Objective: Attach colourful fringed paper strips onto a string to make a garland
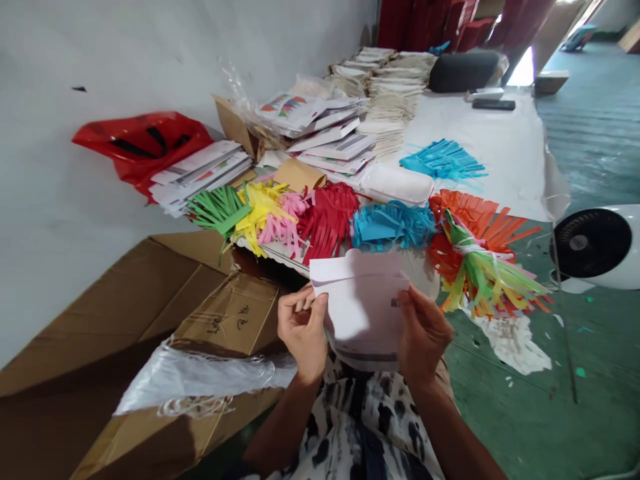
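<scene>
A person's left hand (301,330) and right hand (424,335) hold a white paper envelope (361,307) upright in front of their chest, each hand gripping one side with its fingers curled around the edge. A small dark printed mark shows on the envelope near the right hand. The envelope is held just above the near edge of a white-covered worktop (500,160). Beyond it, fringed paper bundles (325,220) lie in a row of green, yellow, pink, red and blue. To the right, a tied multicoloured paper tassel (480,270) rests on an orange paper fringe (475,223), and a looser blue paper fringe (443,161) lies farther back. Stacks of printed leaflets (330,130) and bundled paper strips (395,87) cover the far worktop, near a red plastic bag (143,150). An open cardboard box (220,313) sits at lower left, with a white plastic sheet (200,377) draped across it. A white desk fan (593,243) stands on the green floor (595,120) at right.
</scene>
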`<state>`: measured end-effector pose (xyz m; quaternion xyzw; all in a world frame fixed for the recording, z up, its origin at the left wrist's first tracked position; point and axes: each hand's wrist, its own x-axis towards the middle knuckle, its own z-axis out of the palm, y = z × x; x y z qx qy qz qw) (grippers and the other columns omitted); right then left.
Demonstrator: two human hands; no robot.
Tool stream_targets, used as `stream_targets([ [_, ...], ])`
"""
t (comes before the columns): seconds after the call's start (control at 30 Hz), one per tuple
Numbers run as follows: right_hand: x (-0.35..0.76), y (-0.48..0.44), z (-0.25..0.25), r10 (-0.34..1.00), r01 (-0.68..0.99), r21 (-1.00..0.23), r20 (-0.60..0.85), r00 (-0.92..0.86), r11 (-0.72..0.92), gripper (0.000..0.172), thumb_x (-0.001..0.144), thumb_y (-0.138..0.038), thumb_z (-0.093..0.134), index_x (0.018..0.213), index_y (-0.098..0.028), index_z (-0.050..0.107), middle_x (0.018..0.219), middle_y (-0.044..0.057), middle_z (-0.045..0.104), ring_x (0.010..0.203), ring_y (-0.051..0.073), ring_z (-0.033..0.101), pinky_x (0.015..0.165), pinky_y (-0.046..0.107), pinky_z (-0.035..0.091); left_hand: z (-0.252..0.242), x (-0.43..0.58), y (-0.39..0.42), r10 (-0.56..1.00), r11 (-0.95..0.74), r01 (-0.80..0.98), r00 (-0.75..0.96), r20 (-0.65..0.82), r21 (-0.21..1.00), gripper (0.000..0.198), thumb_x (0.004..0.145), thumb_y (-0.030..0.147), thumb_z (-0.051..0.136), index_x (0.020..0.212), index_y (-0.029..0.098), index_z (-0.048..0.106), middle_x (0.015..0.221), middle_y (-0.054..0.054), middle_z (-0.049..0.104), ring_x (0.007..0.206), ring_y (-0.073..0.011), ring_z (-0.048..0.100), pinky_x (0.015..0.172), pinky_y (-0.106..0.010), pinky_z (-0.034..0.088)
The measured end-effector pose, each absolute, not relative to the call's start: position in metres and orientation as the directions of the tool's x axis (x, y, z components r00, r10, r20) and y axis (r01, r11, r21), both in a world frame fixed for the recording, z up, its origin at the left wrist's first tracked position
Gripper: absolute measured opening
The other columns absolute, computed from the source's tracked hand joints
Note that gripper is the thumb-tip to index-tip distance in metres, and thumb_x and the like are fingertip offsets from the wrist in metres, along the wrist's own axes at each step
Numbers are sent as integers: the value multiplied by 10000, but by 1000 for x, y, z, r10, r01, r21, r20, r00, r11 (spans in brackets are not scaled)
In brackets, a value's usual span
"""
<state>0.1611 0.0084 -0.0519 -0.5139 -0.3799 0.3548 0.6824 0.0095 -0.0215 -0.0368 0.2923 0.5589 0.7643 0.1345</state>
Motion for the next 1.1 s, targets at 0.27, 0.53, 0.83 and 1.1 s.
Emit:
stream_targets([
  [0.27, 176, 20, -59, 921, -399, -908, -40, 388, 129, 202, 739, -378, 944, 891, -288, 847, 984, 9, 823, 966, 188, 742, 911, 342, 567, -37, 13, -18, 657, -317, -197, -751, 65, 928, 309, 722, 346, 941, 735, 188, 676, 686, 50, 631, 708, -98, 643, 753, -217, 525],
  [0.53, 195, 24, -43, 944, -562, -809, -299, 140, -173, 254, 653, -392, 989, 788, -265, 815, 873, -15, 804, 719, 126, 684, 654, 250, 525, -29, 8, -19, 816, -107, -504, -537, -214, 857, 475, 593, 386, 1010, 665, 171, 593, 592, 71, 555, 558, -61, 503, 575, -172, 428],
  [0.83, 201, 21, -46, 947, -502, -844, -291, 133, -189, 341, 637, -400, 994, 840, -237, 773, 765, -31, 745, 645, 105, 639, 602, 226, 481, -32, 3, -15, 828, 7, -614, -439, -349, 789, 482, 533, 313, 1042, 895, 206, 742, 671, 51, 699, 551, -64, 586, 550, -162, 472],
  [1.1, 206, 15, -54, 958, -192, -981, -55, 282, 0, 349, 790, -418, 896, 1066, -231, 791, 957, 45, 793, 857, 172, 718, 787, 304, 564, -36, 1, -19, 828, 74, -598, -410, -383, 798, 447, 545, 334, 1036, 880, 176, 786, 723, 15, 759, 533, -54, 602, 524, -159, 465],
])
